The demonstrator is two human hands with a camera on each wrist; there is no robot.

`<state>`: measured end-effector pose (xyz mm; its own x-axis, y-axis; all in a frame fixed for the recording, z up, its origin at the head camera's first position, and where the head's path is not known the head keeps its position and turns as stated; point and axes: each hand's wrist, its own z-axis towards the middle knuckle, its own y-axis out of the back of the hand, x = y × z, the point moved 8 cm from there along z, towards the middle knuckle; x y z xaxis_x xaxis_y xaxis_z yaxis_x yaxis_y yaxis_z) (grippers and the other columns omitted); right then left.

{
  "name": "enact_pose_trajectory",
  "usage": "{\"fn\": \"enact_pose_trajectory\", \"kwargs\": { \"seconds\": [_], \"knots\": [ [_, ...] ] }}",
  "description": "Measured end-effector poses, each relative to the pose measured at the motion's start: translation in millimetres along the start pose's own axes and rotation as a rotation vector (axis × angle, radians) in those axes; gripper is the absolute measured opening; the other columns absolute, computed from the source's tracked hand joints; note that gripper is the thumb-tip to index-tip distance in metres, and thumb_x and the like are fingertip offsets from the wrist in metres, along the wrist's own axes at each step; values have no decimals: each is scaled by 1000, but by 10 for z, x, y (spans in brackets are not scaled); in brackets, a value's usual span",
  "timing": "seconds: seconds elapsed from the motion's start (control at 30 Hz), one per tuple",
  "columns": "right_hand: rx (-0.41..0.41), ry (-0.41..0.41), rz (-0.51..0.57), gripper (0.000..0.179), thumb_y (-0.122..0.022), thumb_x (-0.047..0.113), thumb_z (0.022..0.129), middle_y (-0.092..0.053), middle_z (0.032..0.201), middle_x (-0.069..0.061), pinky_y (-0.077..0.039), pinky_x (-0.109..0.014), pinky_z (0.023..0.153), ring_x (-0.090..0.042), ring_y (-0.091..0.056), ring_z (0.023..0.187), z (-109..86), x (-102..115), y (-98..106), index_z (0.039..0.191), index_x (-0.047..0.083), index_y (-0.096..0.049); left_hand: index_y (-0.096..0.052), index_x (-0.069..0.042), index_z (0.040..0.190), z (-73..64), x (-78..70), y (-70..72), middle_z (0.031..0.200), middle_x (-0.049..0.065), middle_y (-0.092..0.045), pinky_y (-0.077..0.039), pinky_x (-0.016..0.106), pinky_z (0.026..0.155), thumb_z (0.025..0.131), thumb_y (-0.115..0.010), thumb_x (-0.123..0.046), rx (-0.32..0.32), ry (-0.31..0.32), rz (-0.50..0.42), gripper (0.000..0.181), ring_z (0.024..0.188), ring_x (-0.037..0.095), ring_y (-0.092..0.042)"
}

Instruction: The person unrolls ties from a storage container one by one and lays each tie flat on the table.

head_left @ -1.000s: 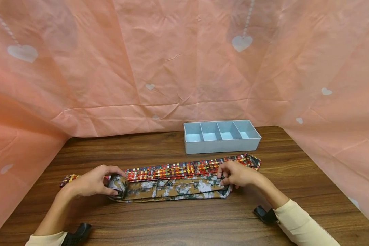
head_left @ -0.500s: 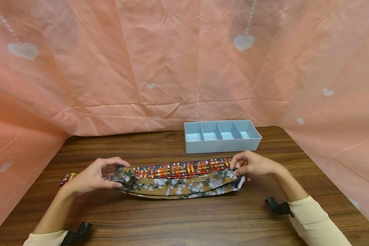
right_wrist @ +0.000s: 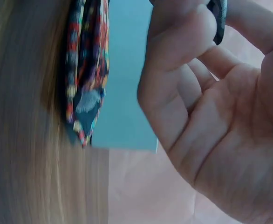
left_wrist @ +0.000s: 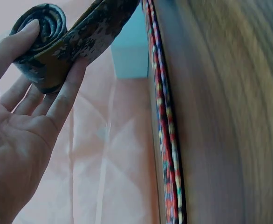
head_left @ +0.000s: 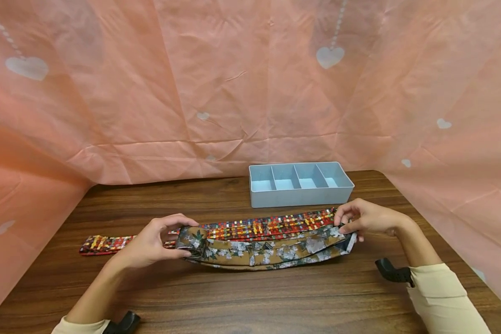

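Note:
A brown floral necktie [head_left: 271, 253] stretches between my two hands, sagging a little in the middle. Its left part is wound into a roll, and my left hand [head_left: 156, 241] grips that roll between thumb and fingers. In the left wrist view the spiral of the rolled necktie [left_wrist: 43, 30] shows, raised off the tabletop. My right hand [head_left: 369, 218] pinches the wide end of the floral necktie at the right. Behind it a red multicolored checked necktie [head_left: 271, 227] lies folded lengthwise on the table, partly covered by the floral one and my left hand.
A light blue box [head_left: 300, 197] with several compartments stands at the back of the wooden table [head_left: 250, 301]. Peach cloth [head_left: 217, 83] with white hearts hangs behind and at both sides. The checked necktie's narrow end [head_left: 104, 245] reaches to the left.
Both hands have moved right with the floral necktie and lifted it from the table. More of the checked necktie's left end now shows.

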<state>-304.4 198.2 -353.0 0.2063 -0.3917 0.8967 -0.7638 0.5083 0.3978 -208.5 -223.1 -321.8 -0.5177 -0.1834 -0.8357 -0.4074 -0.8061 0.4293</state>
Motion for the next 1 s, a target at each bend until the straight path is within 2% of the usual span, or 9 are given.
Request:
{"fn": "enact_pose_trajectory", "kwargs": {
  "seconds": [0.13,0.33,0.6,0.77,0.9,1.0],
  "knots": [
    [-2,-25,11,19,-69,0,96,-62,77,1,-56,-32,49,-7,-59,56,-64,-95,67,105,-14,-61,-63,4,127,41,6,-87,119,18,-65,-60,34,88,79,-86,5,-14,4,8,53,105,11,-66],
    [-31,-76,30,22,-69,2,96,-63,78,2,-55,-28,50,-7,-59,56,-135,-208,153,107,-15,-60,-61,8,128,67,57,-163,121,19,-64,-60,34,88,78,-86,6,-36,44,4,56,109,10,-64],
    [-49,-104,38,24,-66,1,98,-64,81,3,-54,-27,51,-7,-57,56,-191,-317,231,109,-18,-58,-65,-2,128,55,168,-233,125,14,-66,-60,34,86,77,-89,-2,-30,121,109,57,109,11,-65],
    [-63,-106,5,23,-68,2,97,-66,80,2,-52,-26,50,-5,-55,57,-178,-373,250,108,-17,-60,-66,-5,128,48,219,-269,124,10,-68,-60,36,89,78,-90,-6,-1,127,243,56,109,21,-66],
    [-67,-108,-23,22,-67,3,98,-67,82,2,-51,-26,50,-6,-55,60,-166,-422,262,108,-16,-62,-66,-6,128,39,240,-282,127,9,-69,-56,45,95,79,-91,-14,21,128,371,56,114,31,-66],
    [-64,-114,-35,23,-63,4,101,-69,84,0,-53,-28,50,-8,-60,61,-167,-453,271,111,-16,-63,-66,-7,128,36,243,-286,127,9,-69,-55,50,96,79,-91,-17,33,130,411,56,115,32,-66]
  ]
}}
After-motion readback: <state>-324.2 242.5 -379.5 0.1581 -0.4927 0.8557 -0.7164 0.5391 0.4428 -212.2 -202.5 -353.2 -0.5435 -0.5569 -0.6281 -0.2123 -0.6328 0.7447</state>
